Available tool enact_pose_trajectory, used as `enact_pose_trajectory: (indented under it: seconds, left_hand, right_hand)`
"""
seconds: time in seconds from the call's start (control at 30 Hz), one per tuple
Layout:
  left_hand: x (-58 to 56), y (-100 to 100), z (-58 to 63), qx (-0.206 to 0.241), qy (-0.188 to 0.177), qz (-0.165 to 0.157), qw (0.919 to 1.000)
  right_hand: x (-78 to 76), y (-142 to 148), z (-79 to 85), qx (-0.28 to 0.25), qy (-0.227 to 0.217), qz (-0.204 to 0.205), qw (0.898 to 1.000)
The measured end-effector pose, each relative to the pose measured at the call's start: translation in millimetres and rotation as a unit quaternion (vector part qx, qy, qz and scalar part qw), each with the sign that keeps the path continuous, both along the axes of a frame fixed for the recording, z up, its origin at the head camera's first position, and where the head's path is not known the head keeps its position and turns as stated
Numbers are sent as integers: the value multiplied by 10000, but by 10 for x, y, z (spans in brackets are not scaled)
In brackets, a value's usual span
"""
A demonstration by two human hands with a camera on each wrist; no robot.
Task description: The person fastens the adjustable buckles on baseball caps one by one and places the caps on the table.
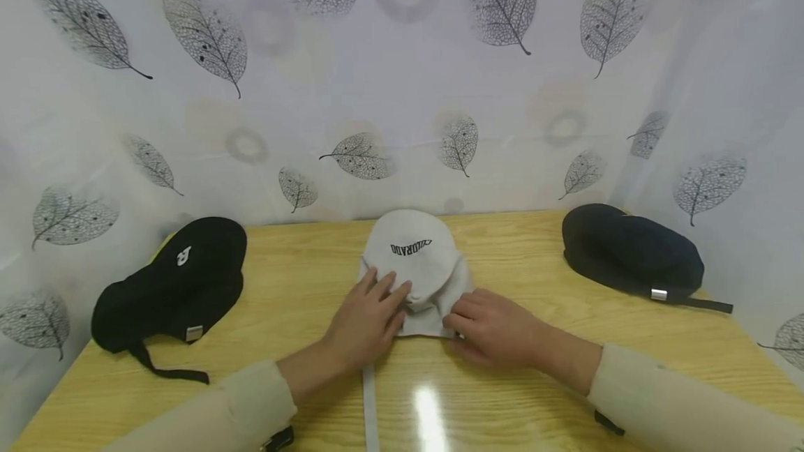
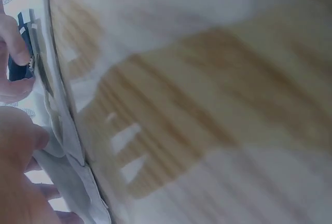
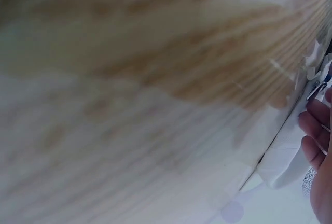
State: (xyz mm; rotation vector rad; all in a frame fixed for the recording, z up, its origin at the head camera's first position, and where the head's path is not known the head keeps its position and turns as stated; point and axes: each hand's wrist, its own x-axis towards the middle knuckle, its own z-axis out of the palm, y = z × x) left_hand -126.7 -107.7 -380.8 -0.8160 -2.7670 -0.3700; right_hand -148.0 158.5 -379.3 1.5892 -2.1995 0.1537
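Note:
A white cap with dark COLORADO lettering lies at the middle of the table, its crown toward the back wall. My left hand rests on its left front part with fingers spread over the cloth. With curled fingers, my right hand pinches the cap's right front edge. A pale strap runs from under the left hand toward the near side. In the left wrist view, grey-white cloth of the cap lies under the left fingers. The right wrist view catches the right fingers curled beside the white cloth.
On the left lies a black cap with a white emblem, a metal buckle and a loose strap. Another dark cap with a buckle sits at the right. A leaf-printed curtain stands behind the wooden table.

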Motion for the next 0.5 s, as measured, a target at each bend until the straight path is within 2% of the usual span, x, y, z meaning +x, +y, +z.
enact_pose_trajectory:
  seconds: [0.13, 0.27, 0.37, 0.5]
  left_hand:
    - [16, -15, -4, -45, 166, -21, 9998]
    - [39, -53, -6, -33, 676, -207, 9975]
    - [60, -86, 0, -2, 1024, -422, 9938]
    - [92, -141, 15, 158, 1177, -555, 9914]
  right_hand:
    - [11, 9, -5, 340, -157, -211, 9991]
    - [9, 25, -3, 514, -373, -333, 9974]
    - [7, 32, 5, 514, -581, -399, 9962]
    - [11, 26, 11, 399, -735, -449, 9955]
